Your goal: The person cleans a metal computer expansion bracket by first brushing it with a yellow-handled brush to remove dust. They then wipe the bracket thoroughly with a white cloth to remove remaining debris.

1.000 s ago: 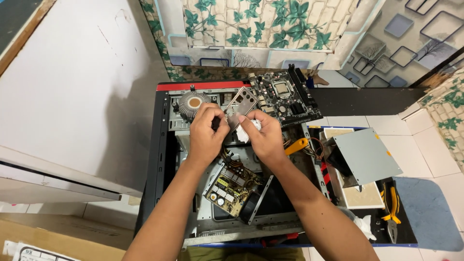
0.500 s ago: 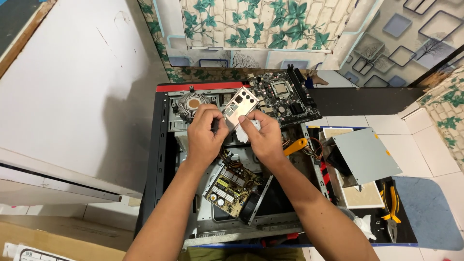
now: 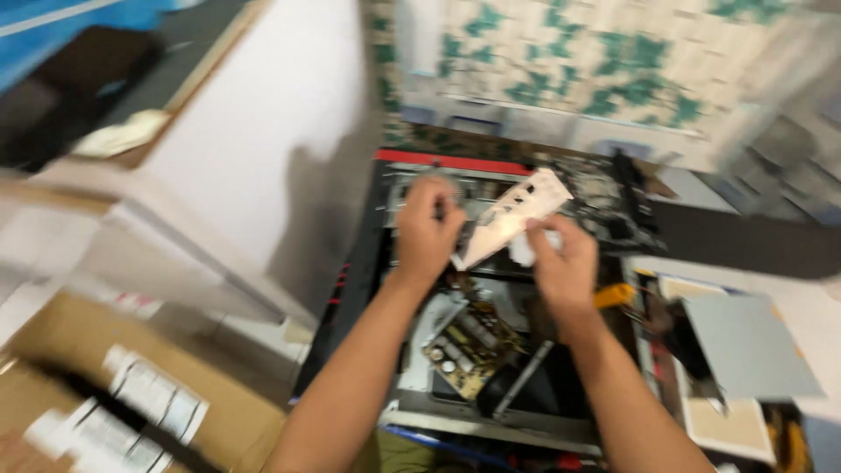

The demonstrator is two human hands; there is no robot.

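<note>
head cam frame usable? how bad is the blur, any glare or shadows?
Head view: heavy motion blur across the whole frame, worst at the edges; the wall pattern is smeared. Left hand and right hand hold a pale perforated metal plate, outline readable, holes soft. Circuit board is the sharpest part. Soft shadow on the white panel; no strong glare.

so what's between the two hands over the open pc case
In the head view, a pale metal plate with cut-out holes spans the gap, tilted. The left hand grips its lower end; the right hand is at its underside.
</note>
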